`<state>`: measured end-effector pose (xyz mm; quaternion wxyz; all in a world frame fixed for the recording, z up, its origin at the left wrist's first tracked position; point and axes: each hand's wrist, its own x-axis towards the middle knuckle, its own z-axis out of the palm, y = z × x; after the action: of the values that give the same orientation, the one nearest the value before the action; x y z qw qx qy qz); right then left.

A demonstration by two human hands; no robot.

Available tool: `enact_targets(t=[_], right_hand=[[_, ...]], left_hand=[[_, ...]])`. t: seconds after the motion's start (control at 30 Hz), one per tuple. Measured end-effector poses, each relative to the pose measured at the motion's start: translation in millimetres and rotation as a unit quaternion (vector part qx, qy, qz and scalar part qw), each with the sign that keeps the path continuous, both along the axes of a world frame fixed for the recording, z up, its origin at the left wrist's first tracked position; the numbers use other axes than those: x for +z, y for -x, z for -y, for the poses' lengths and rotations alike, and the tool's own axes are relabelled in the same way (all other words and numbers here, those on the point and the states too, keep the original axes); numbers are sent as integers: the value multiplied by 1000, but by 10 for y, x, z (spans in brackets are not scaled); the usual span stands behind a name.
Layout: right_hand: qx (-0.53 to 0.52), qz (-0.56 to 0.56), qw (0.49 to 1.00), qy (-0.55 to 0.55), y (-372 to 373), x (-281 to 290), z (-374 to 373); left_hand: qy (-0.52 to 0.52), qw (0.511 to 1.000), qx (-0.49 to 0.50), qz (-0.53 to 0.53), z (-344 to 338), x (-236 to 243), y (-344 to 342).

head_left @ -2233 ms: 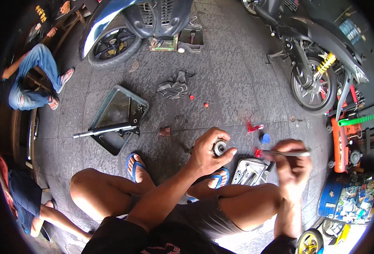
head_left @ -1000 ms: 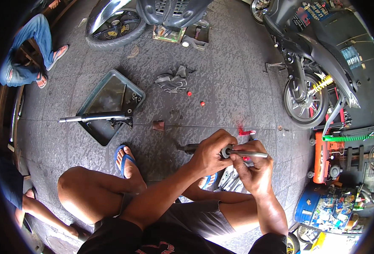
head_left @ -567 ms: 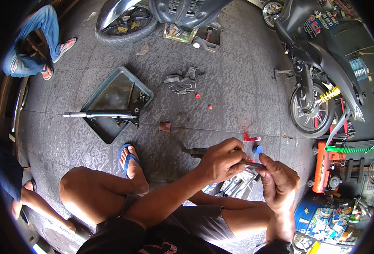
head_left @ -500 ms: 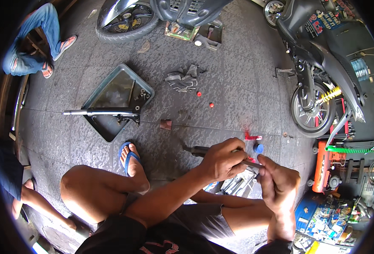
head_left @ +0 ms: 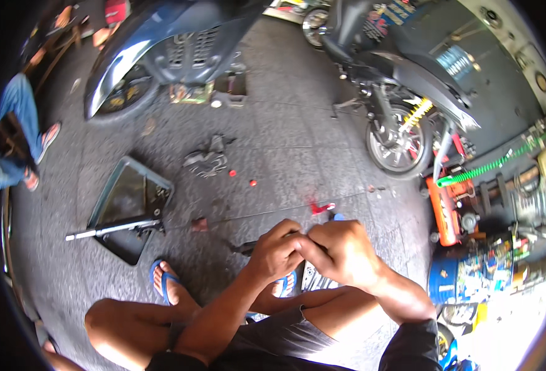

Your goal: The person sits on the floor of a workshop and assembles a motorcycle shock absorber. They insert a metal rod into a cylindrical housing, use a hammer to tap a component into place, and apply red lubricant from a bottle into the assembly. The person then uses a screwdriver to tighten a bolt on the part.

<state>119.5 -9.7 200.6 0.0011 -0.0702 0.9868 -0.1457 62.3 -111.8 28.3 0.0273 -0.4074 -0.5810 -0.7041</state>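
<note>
My left hand (head_left: 275, 252) and my right hand (head_left: 349, 252) meet above my bent legs, both closed with fingertips close together. Whatever they hold is hidden by the fingers. Below the hands lies a case of metal tools (head_left: 316, 279), partly covered by my right hand. Just past the right hand a blue round cap (head_left: 338, 217) peeks out. A dark slim part (head_left: 243, 248) on the floor is partly hidden behind my left hand. Farther left, a motorcycle fork leg (head_left: 124, 229) with a silver tube rests across a grey tray (head_left: 95, 213).
A grey glove (head_left: 206, 163), two small red pieces (head_left: 252, 183) and a red smear (head_left: 321, 209) are on the floor. Motorcycles (head_left: 403, 139) stand ahead and right, near an orange tank (head_left: 443, 213) and green coiled hose (head_left: 495, 168). Another person's jeans-clad legs (head_left: 21, 111) are far left.
My hands have come together and shifted left in the picture; the thin grey piece between them is now hidden. The view has tilted up and turned right, and my second foot shows.
</note>
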Motion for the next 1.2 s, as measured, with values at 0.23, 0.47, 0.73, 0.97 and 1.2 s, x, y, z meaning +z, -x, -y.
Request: enact_targets(t=[0.23,0.47,0.73,0.97,1.2], right_hand=[[-29,12,972,235,-54,-16,-211],[-150,138,960,194,-201,168,113],[-119,92,980,131,20,-48,-29],[10,-19,997,75,-35,129,-164],[-62,133,970,196,-153,129,50]], left_hand=[[13,1000,8,-12,102,-23,90],[32,999,3,-22,70,14,92],[18,999,6,-51,53,-20,16],[31,999,-6,-6,125,-4,93],[25,1000,14,-7,80,32,71]])
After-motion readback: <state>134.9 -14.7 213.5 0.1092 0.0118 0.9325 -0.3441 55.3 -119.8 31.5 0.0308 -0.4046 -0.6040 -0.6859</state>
